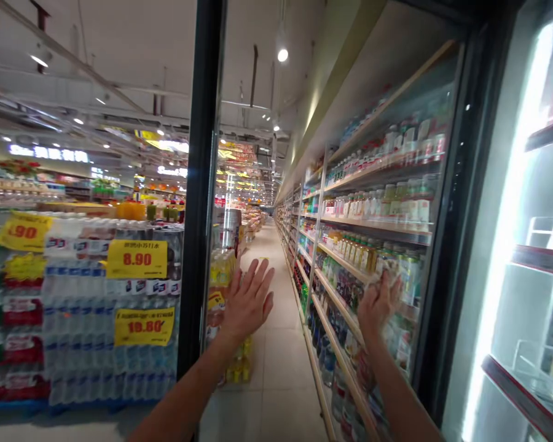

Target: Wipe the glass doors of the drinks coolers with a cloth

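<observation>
A glass cooler door (286,80) in a black frame stands swung open in front of me, with the aisle and drink shelves showing in its pane. My left hand (249,301) is spread flat at the pane's left side, fingers apart, and appears to rest on the glass. Farther right, my right hand (376,302) is closed on a crumpled whitish cloth (388,270) at the pane. Motion blurs that hand, and part of the cloth is hidden by the fingers.
The door's black left edge (203,184) runs upright beside my left hand. To the right are the lit cooler's shelves (529,399). Stacked bottled-water packs (83,319) with yellow price signs (137,259) stand at the left.
</observation>
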`<state>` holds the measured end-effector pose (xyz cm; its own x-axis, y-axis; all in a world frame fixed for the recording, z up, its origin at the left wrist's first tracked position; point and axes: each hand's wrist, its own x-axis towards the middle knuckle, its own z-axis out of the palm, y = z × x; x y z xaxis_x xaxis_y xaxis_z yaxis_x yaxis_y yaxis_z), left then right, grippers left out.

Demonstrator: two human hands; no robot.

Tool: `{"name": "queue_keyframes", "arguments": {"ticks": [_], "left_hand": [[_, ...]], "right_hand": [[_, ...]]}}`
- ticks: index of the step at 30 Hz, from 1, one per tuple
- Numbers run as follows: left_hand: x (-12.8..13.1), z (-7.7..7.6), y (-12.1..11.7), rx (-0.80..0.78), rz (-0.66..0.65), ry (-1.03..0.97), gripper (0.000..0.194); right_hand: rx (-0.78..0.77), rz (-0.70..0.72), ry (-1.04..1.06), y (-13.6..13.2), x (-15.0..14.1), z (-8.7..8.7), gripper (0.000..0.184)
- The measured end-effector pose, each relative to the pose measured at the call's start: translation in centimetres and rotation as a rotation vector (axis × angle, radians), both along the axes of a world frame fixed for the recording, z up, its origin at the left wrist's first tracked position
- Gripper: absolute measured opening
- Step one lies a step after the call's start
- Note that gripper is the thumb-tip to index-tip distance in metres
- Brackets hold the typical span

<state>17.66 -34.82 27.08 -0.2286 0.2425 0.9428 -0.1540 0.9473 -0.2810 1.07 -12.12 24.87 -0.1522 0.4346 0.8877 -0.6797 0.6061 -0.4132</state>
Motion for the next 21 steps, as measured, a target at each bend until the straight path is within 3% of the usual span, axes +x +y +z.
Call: {"name": "queue_keyframes", "arguments": {"ticks": [2, 5, 7, 9, 13, 15, 17, 21], "left_hand": [[0.0, 0.0, 0.0, -0.002, -0.003, 0.008, 0.055], [0.0, 0.1, -0.1, -0.012, -0.006, 0.014, 0.054], [0.0, 0.2, -0.1, -0.019, -0.003, 0.007, 0.052], [0.1, 0.2, -0.2, -0.024, 0.001, -0.005, 0.051], [0.1, 0.1, -0.2, -0.028, 0.002, -0.011, 0.053], [0.1, 0.0, -0.1, -0.021, -0.001, -0.020, 0.056], [0.0, -0.1, -0.1, -0.007, -0.006, -0.031, 0.058], [-0.1, -0.3, -0.4, -0.011, -0.020, -0.034, 0.059]], "right_hand": [[0.070, 0.028, -0.008, -1.5, 1.5, -0.9, 0.049], [0.485, 0.124, 0.073, -5.5, 5.6, -4.3, 0.050], [0.697, 0.175, 0.151, -6.8, 7.0, -6.4, 0.049], [0.681, 0.159, 0.165, -5.8, 6.2, -7.0, 0.048], [0.201, 0.024, -0.009, -1.5, 2.0, -4.2, 0.049], [0.064, 0.002, -0.051, -1.5, 1.7, -3.0, 0.050], [0.165, 0.032, -0.021, -3.6, 3.5, -3.3, 0.050], [0.670, 0.173, 0.103, -8.2, 7.9, -6.6, 0.047]]}}
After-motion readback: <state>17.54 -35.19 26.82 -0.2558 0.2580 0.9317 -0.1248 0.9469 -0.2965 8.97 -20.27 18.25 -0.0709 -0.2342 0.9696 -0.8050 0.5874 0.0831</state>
